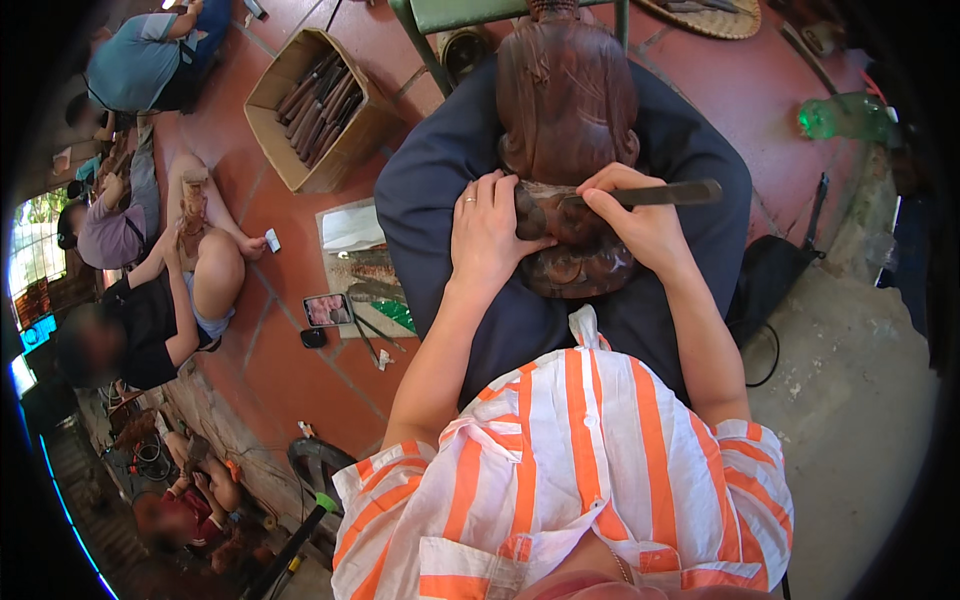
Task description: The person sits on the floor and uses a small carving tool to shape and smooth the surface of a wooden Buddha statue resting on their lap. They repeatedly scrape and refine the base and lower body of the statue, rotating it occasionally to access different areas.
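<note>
1. Two hands work at the brown wooden statue (567, 100) between the knees, its base (575, 272) toward the near edge of the lap (430, 165); the left hand (488, 215) rests spread against it, the right hand (632, 212) pinches a chisel (675, 193)
2. Robe folds (560, 130) look already shaped; the lumpy base seems the part left
3. Most of the head is cut off, the front faces away, and the chisel's exact contact is hard to make out

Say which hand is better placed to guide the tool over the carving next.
Probably the right: the right hand grips the slim tool, with its tip at the brown carving. The left hand holds no tool and rests on the carving, seemingly better placed to steady it.
</note>
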